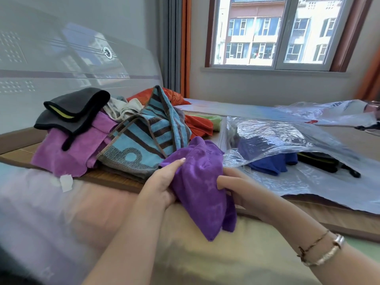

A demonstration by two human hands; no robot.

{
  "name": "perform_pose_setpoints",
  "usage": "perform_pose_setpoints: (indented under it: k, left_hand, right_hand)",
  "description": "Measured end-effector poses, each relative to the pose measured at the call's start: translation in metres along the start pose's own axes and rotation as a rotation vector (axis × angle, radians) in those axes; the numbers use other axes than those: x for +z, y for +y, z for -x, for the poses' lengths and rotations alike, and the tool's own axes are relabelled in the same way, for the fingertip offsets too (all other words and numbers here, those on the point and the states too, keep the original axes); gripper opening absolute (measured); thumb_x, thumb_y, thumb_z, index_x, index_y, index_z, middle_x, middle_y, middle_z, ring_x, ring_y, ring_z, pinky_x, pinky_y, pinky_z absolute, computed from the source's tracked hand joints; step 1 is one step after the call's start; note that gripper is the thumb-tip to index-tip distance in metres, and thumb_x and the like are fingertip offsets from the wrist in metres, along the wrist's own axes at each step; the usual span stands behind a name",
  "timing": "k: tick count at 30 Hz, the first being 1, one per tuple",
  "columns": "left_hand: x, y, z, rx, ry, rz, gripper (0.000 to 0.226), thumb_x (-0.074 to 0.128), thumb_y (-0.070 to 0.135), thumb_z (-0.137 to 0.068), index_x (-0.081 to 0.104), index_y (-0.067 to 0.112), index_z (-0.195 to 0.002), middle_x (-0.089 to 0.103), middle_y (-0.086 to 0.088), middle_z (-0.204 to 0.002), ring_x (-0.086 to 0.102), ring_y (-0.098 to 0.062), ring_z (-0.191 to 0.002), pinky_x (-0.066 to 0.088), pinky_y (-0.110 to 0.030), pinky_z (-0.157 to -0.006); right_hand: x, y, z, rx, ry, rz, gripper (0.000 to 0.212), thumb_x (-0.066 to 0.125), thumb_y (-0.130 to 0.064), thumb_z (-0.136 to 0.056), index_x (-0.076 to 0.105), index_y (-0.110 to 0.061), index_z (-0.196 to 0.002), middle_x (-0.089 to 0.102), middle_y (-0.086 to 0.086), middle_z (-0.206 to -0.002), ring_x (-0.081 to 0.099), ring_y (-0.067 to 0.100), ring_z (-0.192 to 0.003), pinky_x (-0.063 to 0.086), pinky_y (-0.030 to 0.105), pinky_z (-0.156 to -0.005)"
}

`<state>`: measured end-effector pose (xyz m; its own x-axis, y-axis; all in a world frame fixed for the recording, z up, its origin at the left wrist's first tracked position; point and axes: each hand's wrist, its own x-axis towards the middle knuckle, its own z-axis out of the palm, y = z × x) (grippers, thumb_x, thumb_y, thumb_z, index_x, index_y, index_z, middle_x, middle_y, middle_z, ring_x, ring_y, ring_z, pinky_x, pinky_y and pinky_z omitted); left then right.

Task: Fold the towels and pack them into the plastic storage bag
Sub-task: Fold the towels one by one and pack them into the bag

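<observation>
Left hand (162,186), right hand (236,188) gripping purple towel (201,186), hanging lengthwise downward

A glossy grey headboard (67,58) fills the upper left of the frame, with a small round emblem (107,52) on it. To its right, grey curtains (171,44) and an orange curtain (186,46) hang at the top centre. A window (275,31) with a brown frame sits at the upper right, showing apartment buildings (255,38) outside. A woven bamboo mat (115,179) covers the bed through the middle of the frame. A pale blurred bedsheet (61,212) spreads across the lower left. A small white tag (66,183) lies at the mat's near edge.
</observation>
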<state>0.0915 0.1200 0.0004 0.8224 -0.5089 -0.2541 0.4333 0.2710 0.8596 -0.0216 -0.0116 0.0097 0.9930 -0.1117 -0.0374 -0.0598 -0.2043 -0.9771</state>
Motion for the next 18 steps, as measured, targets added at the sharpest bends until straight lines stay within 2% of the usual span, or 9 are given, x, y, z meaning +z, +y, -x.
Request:
perform_pose_setpoints:
  k: [2,4,5,7,9,11,13,15,18]
  left_hand:
    - [0.002,0.006,0.001,0.089,0.027,0.024,0.011,0.063,0.021,-0.09,0.068,0.012,-0.094,0.071,-0.016,-0.095,0.067,-0.026,-0.084,0.056,-0.035,-0.075]
    - [0.006,0.017,0.006,0.218,0.007,0.04,0.011,0.06,0.018,-0.092,0.06,0.017,-0.082,0.067,-0.013,-0.091,0.065,-0.024,-0.085,0.055,-0.04,-0.085]
    - [0.008,0.023,0.011,0.275,-0.01,0.014,0.014,0.057,0.017,-0.094,0.056,0.018,-0.08,0.065,-0.012,-0.089,0.063,-0.024,-0.087,0.054,-0.04,-0.087]
    - [0.014,0.037,0.022,0.375,-0.025,-0.086,0.016,0.056,0.017,-0.095,0.054,0.018,-0.079,0.064,-0.009,-0.086,0.063,-0.022,-0.087,0.056,-0.035,-0.08]
    - [0.021,0.052,0.033,0.446,-0.027,-0.223,0.015,0.057,0.018,-0.094,0.056,0.018,-0.079,0.065,-0.007,-0.088,0.063,-0.019,-0.086,0.055,-0.027,-0.07]
    - [0.029,0.068,0.044,0.494,-0.041,-0.374,0.011,0.058,0.02,-0.093,0.058,0.021,-0.082,0.065,-0.005,-0.093,0.062,-0.017,-0.091,0.051,-0.027,-0.072]
    - [0.039,0.084,0.06,0.515,-0.083,-0.472,0.009,0.058,0.021,-0.094,0.06,0.024,-0.085,0.064,-0.004,-0.096,0.061,-0.015,-0.092,0.049,-0.025,-0.072]
    - [0.051,0.101,0.075,0.548,-0.127,-0.509,0.008,0.057,0.019,-0.094,0.06,0.022,-0.088,0.064,-0.003,-0.092,0.061,-0.013,-0.086,0.049,-0.023,-0.07]
    - [0.069,0.122,0.099,0.557,-0.187,-0.542,0.005,0.06,0.018,-0.093,0.063,0.02,-0.089,0.067,-0.001,-0.086,0.063,-0.011,-0.079,0.053,-0.023,-0.069]
  right_hand:
    - [0.003,0.0,0.007,0.02,-0.046,0.019,0.012,0.055,-0.021,-0.07,0.065,-0.027,-0.069,0.052,-0.012,-0.058,0.046,0.002,-0.051,0.034,0.021,-0.054]
    - [0.002,0.001,0.01,0.034,0.014,0.093,0.024,0.058,-0.03,-0.086,0.061,-0.025,-0.063,0.052,-0.011,-0.056,0.046,0.003,-0.049,0.039,0.023,-0.053]
    - [0.001,0.003,0.01,0.022,0.104,0.159,0.034,0.054,-0.036,-0.092,0.059,-0.022,-0.062,0.056,-0.006,-0.056,0.051,0.008,-0.05,0.046,0.028,-0.055]
    - [-0.003,0.003,0.011,-0.098,0.385,0.39,0.048,0.048,-0.042,-0.096,0.052,-0.015,-0.057,0.057,0.003,-0.052,0.058,0.017,-0.055,0.051,0.038,-0.063]
    - [-0.007,0.0,0.011,-0.22,0.618,0.591,0.046,0.049,-0.039,-0.095,0.045,-0.012,-0.058,0.051,0.004,-0.053,0.054,0.019,-0.057,0.045,0.037,-0.061]
    - [-0.012,-0.006,0.005,-0.249,0.707,0.527,0.033,0.053,-0.031,-0.092,0.047,-0.011,-0.067,0.05,0.001,-0.061,0.049,0.016,-0.06,0.039,0.03,-0.058]
    - [-0.013,-0.02,-0.005,-0.191,0.627,0.196,0.016,0.054,-0.024,-0.09,0.052,-0.01,-0.082,0.057,0.006,-0.08,0.054,0.016,-0.069,0.046,0.03,-0.062]
    - [-0.013,-0.033,-0.015,-0.061,0.461,-0.114,0.012,0.048,-0.025,-0.092,0.052,-0.013,-0.093,0.056,0.009,-0.097,0.055,0.02,-0.083,0.049,0.032,-0.064]
    - [-0.009,-0.032,-0.019,0.089,0.32,-0.225,0.024,0.045,-0.039,-0.094,0.055,-0.018,-0.088,0.056,0.007,-0.091,0.053,0.02,-0.079,0.045,0.026,-0.062]
